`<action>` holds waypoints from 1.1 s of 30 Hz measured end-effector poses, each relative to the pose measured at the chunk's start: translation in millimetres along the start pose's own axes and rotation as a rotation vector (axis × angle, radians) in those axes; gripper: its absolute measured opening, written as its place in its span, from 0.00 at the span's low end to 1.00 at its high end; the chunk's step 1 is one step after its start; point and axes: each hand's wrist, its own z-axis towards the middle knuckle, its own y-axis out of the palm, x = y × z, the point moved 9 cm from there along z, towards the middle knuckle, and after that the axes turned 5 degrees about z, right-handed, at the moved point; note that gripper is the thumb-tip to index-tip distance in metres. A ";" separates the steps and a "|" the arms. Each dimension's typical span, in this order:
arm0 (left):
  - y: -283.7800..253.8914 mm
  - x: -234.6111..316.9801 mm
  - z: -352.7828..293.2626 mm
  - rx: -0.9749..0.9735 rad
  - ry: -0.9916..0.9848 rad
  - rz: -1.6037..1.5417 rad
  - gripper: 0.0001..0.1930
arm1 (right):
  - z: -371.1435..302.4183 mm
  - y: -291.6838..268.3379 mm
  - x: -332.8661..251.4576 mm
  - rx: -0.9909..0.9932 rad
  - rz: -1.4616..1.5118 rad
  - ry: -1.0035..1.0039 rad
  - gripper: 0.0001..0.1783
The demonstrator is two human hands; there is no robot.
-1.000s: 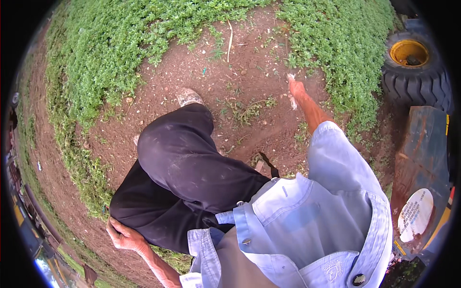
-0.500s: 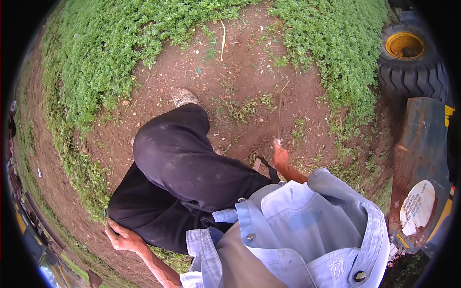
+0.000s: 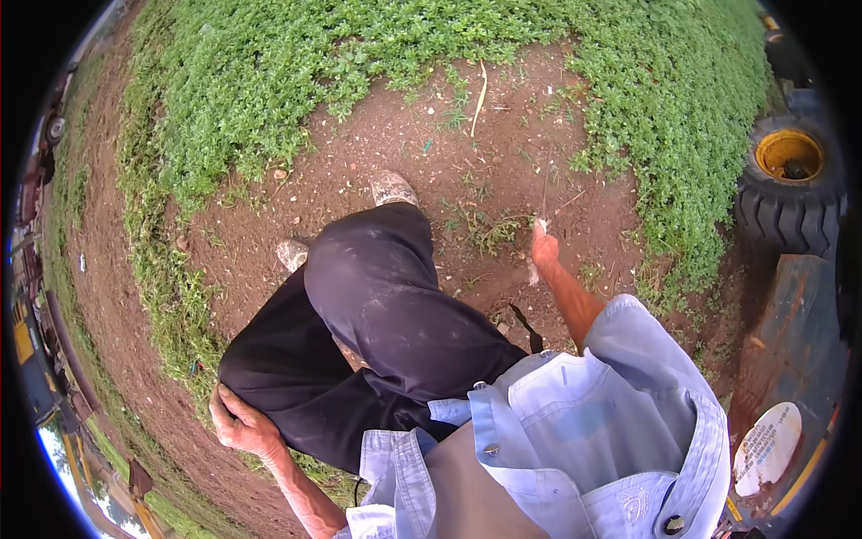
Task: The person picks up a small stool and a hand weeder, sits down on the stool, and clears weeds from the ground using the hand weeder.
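My right hand (image 3: pixel 544 246) is closed round the whitish wrapped handle of a long thin tool (image 3: pixel 545 184). The tool's narrow dark shaft or blade points away from me over the bare soil; its exact kind is too fine to make out. A pale end of the wrapped handle (image 3: pixel 533 273) sticks out below the fist. My left hand (image 3: pixel 244 426) rests on my bent left knee in dark trousers (image 3: pixel 269 377), thumb and fingers apart, holding nothing. Small uprooted or low weeds (image 3: pixel 485 229) lie on the soil to the left of my right hand.
Dense green ground plants (image 3: pixel 359 45) border the reddish soil (image 3: pixel 359 135). My dusty shoes (image 3: pixel 393 188) stand on it. At right are a large tyre with a yellow rim (image 3: pixel 790 171) and a rusty metal body (image 3: pixel 786 332). A black strap (image 3: pixel 528 331) shows near my hip.
My right hand has moved forward, away from my body, with the thin tool, and more forearm shows. The view has shifted slightly. My left hand stays on the knee.
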 end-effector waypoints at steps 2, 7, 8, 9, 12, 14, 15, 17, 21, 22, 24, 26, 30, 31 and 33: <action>1.5 11.7 1.6 0.016 -0.001 -0.023 0.13 | -45.3 6.3 49.7 -0.117 0.125 -0.025 0.39; -20.0 28.0 13.5 0.011 0.125 0.000 0.09 | -127.5 -1.2 27.1 -0.187 0.059 0.177 0.33; -18.9 29.2 16.1 0.012 0.117 -0.003 0.09 | -117.2 1.7 29.2 -0.185 0.054 0.170 0.33; -18.7 29.8 18.2 0.013 0.120 -0.012 0.08 | -99.8 6.1 25.8 -0.162 0.081 0.049 0.31; -19.2 25.9 17.1 0.016 0.097 -0.005 0.08 | -74.8 30.0 -50.3 -0.230 0.195 -0.151 0.23; -15.8 26.1 18.6 0.016 0.077 -0.012 0.08 | -57.7 59.1 -111.8 -0.404 0.048 -0.311 0.34; -16.7 30.2 17.1 0.019 0.138 -0.029 0.08 | -48.5 74.7 -135.5 -0.427 0.036 -0.323 0.34; -16.0 35.6 17.3 0.014 0.198 -0.096 0.07 | -40.7 126.2 -177.5 -0.589 -0.364 -0.444 0.38; -12.9 17.0 18.8 -0.040 0.170 -0.135 0.08 | -72.5 227.5 -256.3 -0.803 -0.593 -0.709 0.40; -12.5 13.9 21.0 -0.040 0.150 -0.120 0.08 | -91.8 251.5 -274.0 -0.876 -0.606 -0.822 0.40; -10.9 12.1 23.9 -0.058 0.176 -0.156 0.08 | -129.8 296.9 -303.8 -0.977 -0.623 -0.946 0.40; -8.0 8.6 29.7 -0.068 0.170 -0.146 0.08 | -165.4 343.3 -314.9 -1.151 -0.822 -1.003 0.39; 2.1 -0.3 42.3 -0.145 0.127 -0.188 0.07 | -213.6 430.7 -344.1 -1.188 -0.773 -1.103 0.38; 3.5 -0.5 43.9 -0.160 0.130 -0.207 0.07 | -231.6 445.2 -363.1 -1.212 -0.741 -1.116 0.38; 9.0 -2.8 45.7 -0.217 0.097 -0.260 0.07 | -231.9 478.9 -387.8 -1.181 -0.751 -1.084 0.38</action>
